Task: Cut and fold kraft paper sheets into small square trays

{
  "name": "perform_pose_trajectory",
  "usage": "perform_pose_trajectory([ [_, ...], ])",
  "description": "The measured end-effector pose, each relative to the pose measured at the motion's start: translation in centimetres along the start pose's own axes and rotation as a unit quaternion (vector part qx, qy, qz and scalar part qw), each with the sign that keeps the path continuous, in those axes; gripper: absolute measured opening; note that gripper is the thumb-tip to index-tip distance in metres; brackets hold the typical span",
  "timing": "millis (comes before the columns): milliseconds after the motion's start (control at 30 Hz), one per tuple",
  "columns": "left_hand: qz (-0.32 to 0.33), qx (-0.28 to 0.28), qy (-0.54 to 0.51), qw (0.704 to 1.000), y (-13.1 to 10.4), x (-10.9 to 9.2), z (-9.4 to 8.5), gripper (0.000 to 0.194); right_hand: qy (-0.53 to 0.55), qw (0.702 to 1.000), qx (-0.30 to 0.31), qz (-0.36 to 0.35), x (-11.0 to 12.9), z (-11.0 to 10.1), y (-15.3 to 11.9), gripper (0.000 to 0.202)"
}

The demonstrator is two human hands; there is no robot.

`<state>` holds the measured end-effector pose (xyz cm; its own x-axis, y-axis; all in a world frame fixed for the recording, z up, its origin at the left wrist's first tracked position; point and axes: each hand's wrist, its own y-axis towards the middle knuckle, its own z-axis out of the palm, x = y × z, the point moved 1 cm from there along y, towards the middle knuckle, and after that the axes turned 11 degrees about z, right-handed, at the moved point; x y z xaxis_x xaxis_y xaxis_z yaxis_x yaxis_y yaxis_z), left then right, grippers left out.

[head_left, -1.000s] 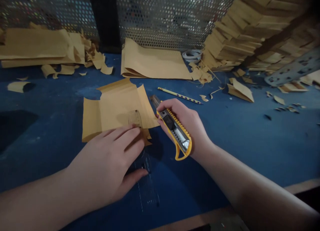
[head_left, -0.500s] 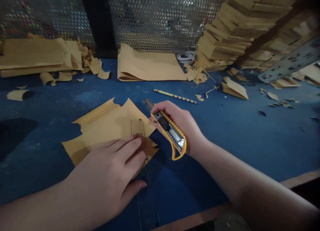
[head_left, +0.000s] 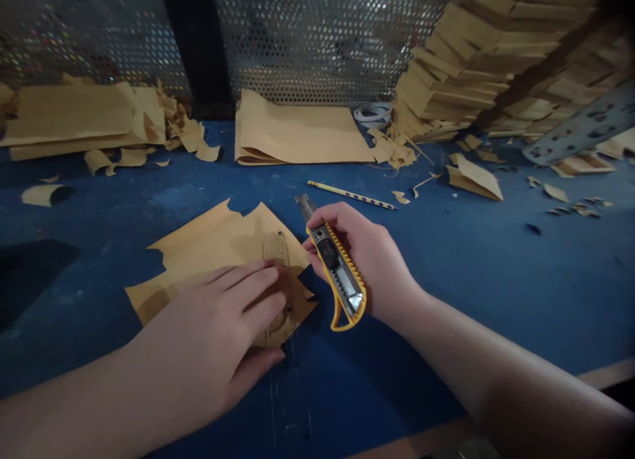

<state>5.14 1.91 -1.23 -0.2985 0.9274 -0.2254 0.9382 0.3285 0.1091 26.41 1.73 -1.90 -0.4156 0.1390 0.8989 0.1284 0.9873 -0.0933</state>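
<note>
My right hand (head_left: 364,254) is closed round a yellow utility knife (head_left: 337,270); its metal blade is extended and points away from me. The knife is held above the blue table, just right of a cut piece of brown paper (head_left: 203,241) with notched edges. Across the right part of that paper lies a clear plastic ruler (head_left: 275,247), reaching over its near edge. With fingers bent and the thumb near the paper's front edge, my left hand (head_left: 218,327) holds the ruler down on the paper. That hand hides the middle of the ruler.
A spotted pencil (head_left: 352,195) lies beyond the knife. Folded brown paper (head_left: 302,131), a roll of white tape (head_left: 373,114) and a dark phone-like slab (head_left: 198,55) are along the perforated metal panel (head_left: 317,36). Stacked folded paper (head_left: 461,69) rises at right; paper scraps (head_left: 191,135) lie about.
The knife has turned more upright, and its handle end has come slightly nearer me. My left hand has shifted slightly left on the ruler. The whole view has moved a little.
</note>
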Motion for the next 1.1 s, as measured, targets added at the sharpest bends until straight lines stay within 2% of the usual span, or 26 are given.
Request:
perform_pose_trajectory([
  [267,0.017,-0.002,-0.044,0.999,-0.1,-0.1,0.2,0.041,0.026,0.999,-0.021,-0.01,-1.0,0.0,0.7,0.026],
  [433,0.011,0.028,-0.061,0.998,-0.3,0.1,0.3,0.065,0.021,0.995,-0.061,-0.08,-1.7,-0.2,0.9,0.036],
  [600,0.028,0.047,-0.061,0.997,-0.2,0.7,0.3,0.068,-0.07,0.984,-0.093,-0.137,-0.7,-1.2,-0.1,0.03],
  [733,0.044,0.024,-0.066,0.997,-0.2,1.0,0.6,0.071,-0.17,0.962,-0.099,-0.189,0.6,-2.2,-2.0,0.032],
  [833,0.057,0.015,-0.051,0.997,-0.1,1.2,1.0,0.069,-0.205,0.95,-0.104,-0.21,1.3,-2.7,-3.3,0.026],
  [933,0.055,0.004,-0.027,0.998,0.0,1.2,1.3,0.071,-0.234,0.941,-0.09,-0.228,1.6,-2.9,-4.2,0.022],
  [1100,0.048,0.008,-0.017,0.999,0.2,1.0,1.7,0.074,-0.278,0.932,-0.055,-0.227,1.3,-2.9,-4.6,0.027],
])
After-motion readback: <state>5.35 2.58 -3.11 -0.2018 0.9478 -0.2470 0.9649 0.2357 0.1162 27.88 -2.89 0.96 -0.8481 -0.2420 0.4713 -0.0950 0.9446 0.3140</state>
